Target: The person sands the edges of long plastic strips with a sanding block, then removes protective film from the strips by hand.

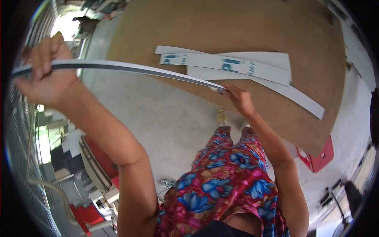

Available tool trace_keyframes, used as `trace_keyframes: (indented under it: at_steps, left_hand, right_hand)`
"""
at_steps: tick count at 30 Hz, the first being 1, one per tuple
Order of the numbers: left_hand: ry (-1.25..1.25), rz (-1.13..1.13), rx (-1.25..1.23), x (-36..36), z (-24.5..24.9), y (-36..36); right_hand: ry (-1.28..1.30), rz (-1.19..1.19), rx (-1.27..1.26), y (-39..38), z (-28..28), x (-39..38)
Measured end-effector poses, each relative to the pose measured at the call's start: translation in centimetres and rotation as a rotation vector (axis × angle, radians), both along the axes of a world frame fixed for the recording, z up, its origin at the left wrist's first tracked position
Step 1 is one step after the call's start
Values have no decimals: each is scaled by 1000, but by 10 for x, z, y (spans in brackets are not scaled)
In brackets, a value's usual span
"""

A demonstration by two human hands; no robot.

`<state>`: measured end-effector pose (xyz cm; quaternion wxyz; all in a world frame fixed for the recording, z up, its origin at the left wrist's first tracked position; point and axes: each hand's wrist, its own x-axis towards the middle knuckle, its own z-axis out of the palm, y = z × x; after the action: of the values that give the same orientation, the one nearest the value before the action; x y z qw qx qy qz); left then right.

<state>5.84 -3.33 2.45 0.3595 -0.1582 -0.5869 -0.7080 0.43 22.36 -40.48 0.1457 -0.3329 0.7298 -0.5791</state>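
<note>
A long thin grey-white strip point(130, 68) spans between my two hands. My left hand point(47, 69) is raised at the upper left with its fingers closed around one end. My right hand point(240, 98) pinches the other end down by the edge of a large brown board point(237, 27). On that board lie several flat white strips point(237, 65), some with blue printed letters.
The board rests on a red support point(321, 152) over a grey concrete floor point(166, 118). Red and white machinery point(94, 173) stands at the lower left beside a metal grille point(19, 150). My floral-patterned clothing point(221, 185) fills the lower middle.
</note>
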Motion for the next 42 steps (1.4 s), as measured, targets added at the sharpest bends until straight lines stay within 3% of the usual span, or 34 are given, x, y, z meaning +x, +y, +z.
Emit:
trace_keyframes:
  at_steps: [1,4,5,7,9,12,15,17,20,22,26,28,30,32,37,42]
  left_hand:
    - [-11,35,18,4,-2,-2]
    - [15,191,-46,15,-8,-5]
    - [29,335,-81,14,-11,3]
    - [0,-80,-151,16,-1,-21]
    - [0,74,-158,14,-7,-13]
    - [-41,224,-179,8,-30,2]
    - [-101,321,-224,1,-56,25]
    - [-151,376,-265,-4,-77,46]
    - [-242,446,-325,-2,-117,65]
    - [-341,492,-397,12,-161,70]
    - [-630,609,-813,107,-309,67]
    - [-814,469,-663,162,-344,88]
    - [-1172,469,-633,215,-352,98]
    - [-1151,618,-623,257,-370,107]
    - [-1527,608,-564,345,-362,124]
    - [-1690,633,-424,405,-342,151]
  right_hand:
    - [-16,-13,28,12,-32,3]
    - [-6,-15,52,9,-46,1]
    - [-6,-10,65,13,-41,5]
    - [12,27,14,-7,16,8]
    - [183,3,-208,-32,77,7]
    - [254,49,-326,-48,165,3]
    - [145,27,-417,-60,181,-8]
    - [14,160,-676,-67,185,-14]
    - [-168,98,-721,-56,201,-14]
    - [-235,-99,-775,-56,205,-6]
    - [-474,-211,-662,-53,153,15]
    - [-691,-236,-628,-60,127,43]
    - [-895,-166,-617,-66,82,69]
    - [-1062,-155,-528,-73,36,102]
    - [-1290,-149,-328,-90,-15,169]
    - [-1363,-112,-237,-95,-65,152]
